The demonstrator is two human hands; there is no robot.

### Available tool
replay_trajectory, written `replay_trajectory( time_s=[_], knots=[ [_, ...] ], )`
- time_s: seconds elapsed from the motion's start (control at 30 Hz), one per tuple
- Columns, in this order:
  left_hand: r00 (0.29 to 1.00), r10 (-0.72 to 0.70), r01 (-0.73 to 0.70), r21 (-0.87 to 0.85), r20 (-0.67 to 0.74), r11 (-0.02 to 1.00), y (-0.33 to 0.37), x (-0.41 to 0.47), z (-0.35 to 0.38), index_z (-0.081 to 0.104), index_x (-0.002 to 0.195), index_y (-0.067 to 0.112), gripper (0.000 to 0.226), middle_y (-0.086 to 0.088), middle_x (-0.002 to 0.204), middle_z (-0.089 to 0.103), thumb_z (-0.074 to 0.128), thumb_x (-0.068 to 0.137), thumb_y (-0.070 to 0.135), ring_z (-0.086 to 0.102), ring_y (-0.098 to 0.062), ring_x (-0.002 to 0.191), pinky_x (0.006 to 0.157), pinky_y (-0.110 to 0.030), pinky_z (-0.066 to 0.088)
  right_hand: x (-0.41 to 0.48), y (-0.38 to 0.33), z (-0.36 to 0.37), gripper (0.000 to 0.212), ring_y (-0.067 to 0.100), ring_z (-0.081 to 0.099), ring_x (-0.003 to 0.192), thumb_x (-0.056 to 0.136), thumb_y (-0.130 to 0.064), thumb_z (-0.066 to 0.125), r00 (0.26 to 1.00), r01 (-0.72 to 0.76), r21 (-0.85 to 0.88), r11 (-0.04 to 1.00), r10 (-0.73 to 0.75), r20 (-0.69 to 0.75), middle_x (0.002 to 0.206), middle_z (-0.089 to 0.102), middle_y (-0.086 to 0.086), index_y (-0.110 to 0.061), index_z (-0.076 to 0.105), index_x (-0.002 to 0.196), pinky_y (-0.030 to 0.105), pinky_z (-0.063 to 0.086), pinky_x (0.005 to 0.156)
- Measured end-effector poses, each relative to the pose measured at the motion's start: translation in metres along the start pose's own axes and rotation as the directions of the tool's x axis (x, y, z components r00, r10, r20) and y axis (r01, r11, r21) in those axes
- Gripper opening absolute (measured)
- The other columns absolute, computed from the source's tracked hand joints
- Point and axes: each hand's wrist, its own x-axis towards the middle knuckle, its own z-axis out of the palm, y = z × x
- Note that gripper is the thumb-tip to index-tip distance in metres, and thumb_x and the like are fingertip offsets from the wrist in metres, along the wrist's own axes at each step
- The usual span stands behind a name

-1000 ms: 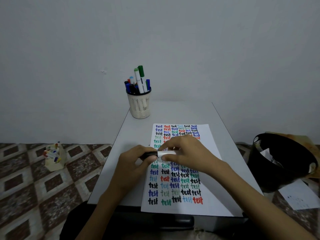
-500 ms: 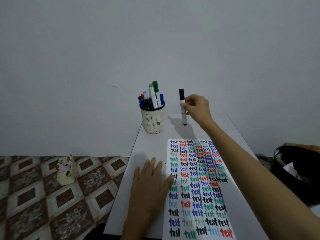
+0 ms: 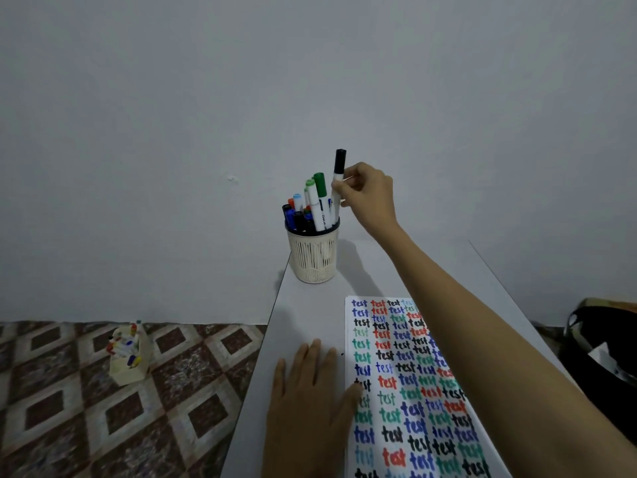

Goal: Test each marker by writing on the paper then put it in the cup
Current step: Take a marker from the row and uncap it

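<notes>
My right hand (image 3: 367, 194) pinches the black-capped marker (image 3: 337, 181) near its upper barrel, cap up, lower end already inside the rim of the cup (image 3: 313, 257) at its right edge. Cup stands crowded with markers, a green-capped one (image 3: 320, 186) tallest, just beside mine. My left hand (image 3: 310, 401) lies flat and empty on the table (image 3: 303, 312), thumb touching the paper (image 3: 406, 391), which is covered with rows of "test". Risk as I judge it: the packed cup may jam the marker high; pushing could tip the cup near the table edge.
</notes>
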Motion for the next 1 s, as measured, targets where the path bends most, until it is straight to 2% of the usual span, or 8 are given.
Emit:
replay_trajectory(
  time_s=[0.1, 0.23, 0.4, 0.47, 0.53, 0.6, 0.8, 1.0],
  knots=[
    [1.000, 0.003, -0.004, 0.064, 0.020, 0.998, -0.002, -0.001, 0.005, 0.062, 0.121, 0.027, 0.065, 0.003, 0.128, 0.060, 0.018, 0.092, 0.065, 0.055, -0.013, 0.119, 0.107, -0.038, 0.031, 0.004, -0.007, 0.003, 0.017, 0.022, 0.068, 0.074, 0.083, -0.021, 0.071, 0.996, 0.074, -0.113, 0.991, -0.068, 0.061, 0.077, 0.070, 0.007, -0.008, 0.065, 0.092, 0.044, 0.058, 0.074],
    [0.999, 0.032, -0.028, 0.105, -0.038, 0.994, -0.002, -0.002, 0.005, 0.062, 0.120, 0.025, 0.062, 0.001, 0.127, 0.061, 0.020, 0.094, 0.063, 0.056, -0.016, 0.118, 0.105, -0.040, 0.030, 0.008, -0.005, 0.006, 0.014, 0.025, 0.067, 0.073, 0.085, -0.019, 0.069, 0.995, 0.088, -0.198, 0.976, -0.076, 0.070, 0.077, 0.069, 0.009, -0.007, 0.063, 0.091, 0.046, 0.056, 0.076],
    [1.000, -0.002, 0.000, 0.073, 0.030, 0.997, -0.002, -0.001, 0.005, 0.064, 0.118, 0.024, 0.065, 0.000, 0.125, 0.062, 0.016, 0.094, 0.062, 0.058, -0.016, 0.115, 0.088, -0.049, 0.046, 0.014, 0.000, 0.000, 0.010, 0.032, 0.067, 0.074, 0.084, -0.011, 0.068, 0.995, 0.046, -0.207, 0.977, -0.026, 0.097, 0.077, 0.068, 0.014, -0.007, 0.060, 0.086, 0.050, 0.055, 0.076],
    [0.998, -0.016, 0.012, 0.062, 0.069, 0.998, 0.000, -0.001, -0.001, 0.057, 0.127, 0.024, 0.075, -0.001, 0.136, 0.053, 0.007, 0.091, 0.067, 0.049, -0.015, 0.125, 0.100, -0.044, 0.036, 0.013, -0.002, 0.000, 0.009, 0.032, 0.066, 0.076, 0.085, -0.009, 0.066, 0.992, 0.070, -0.257, 0.964, -0.040, 0.118, 0.078, 0.068, 0.014, -0.009, 0.057, 0.085, 0.047, 0.054, 0.077],
    [1.000, 0.025, -0.026, 0.054, 0.012, 0.998, 0.003, 0.001, -0.001, 0.025, 0.146, 0.028, 0.099, 0.004, 0.154, 0.014, -0.019, 0.071, 0.077, 0.009, -0.008, 0.140, 0.113, -0.038, 0.006, 0.011, -0.003, 0.002, 0.007, 0.031, 0.065, 0.077, 0.087, -0.008, 0.063, 0.990, 0.089, -0.304, 0.948, -0.050, 0.134, 0.081, 0.068, 0.015, -0.007, 0.056, 0.088, 0.046, 0.054, 0.077],
    [1.000, 0.008, -0.009, 0.030, 0.022, 1.000, 0.006, -0.001, -0.006, 0.002, 0.149, 0.032, 0.113, 0.008, 0.156, -0.009, -0.034, 0.052, 0.078, -0.019, -0.002, 0.134, 0.110, -0.033, -0.016, 0.010, -0.003, 0.004, 0.008, 0.032, 0.064, 0.075, 0.088, -0.007, 0.059, 0.989, 0.101, -0.338, 0.936, -0.059, 0.134, 0.085, 0.066, 0.016, -0.003, 0.057, 0.095, 0.046, 0.055, 0.074],
    [1.000, -0.021, 0.020, 0.020, 0.023, 1.000, 0.010, -0.003, -0.011, 0.001, 0.149, 0.032, 0.119, 0.007, 0.157, -0.008, -0.039, 0.046, 0.077, -0.023, -0.001, 0.130, 0.109, -0.031, -0.018, 0.007, -0.014, 0.006, 0.017, 0.028, 0.052, 0.080, 0.091, -0.003, 0.049, 0.976, 0.151, -0.465, 0.873, -0.058, 0.208, 0.088, 0.058, 0.014, 0.002, 0.054, 0.107, 0.031, 0.038, 0.064],
    [0.999, -0.028, 0.028, 0.001, -0.018, 1.000, 0.008, -0.002, -0.006, 0.009, 0.149, 0.030, 0.118, 0.005, 0.157, -0.002, -0.036, 0.051, 0.078, -0.017, -0.002, 0.133, 0.109, -0.032, -0.014, 0.002, -0.013, 0.008, 0.019, 0.029, 0.060, 0.091, 0.097, -0.012, 0.049, 0.972, 0.087, -0.363, 0.928, 0.001, 0.234, 0.101, 0.066, 0.014, -0.006, 0.056, 0.113, 0.034, 0.045, 0.074]
  ],
)
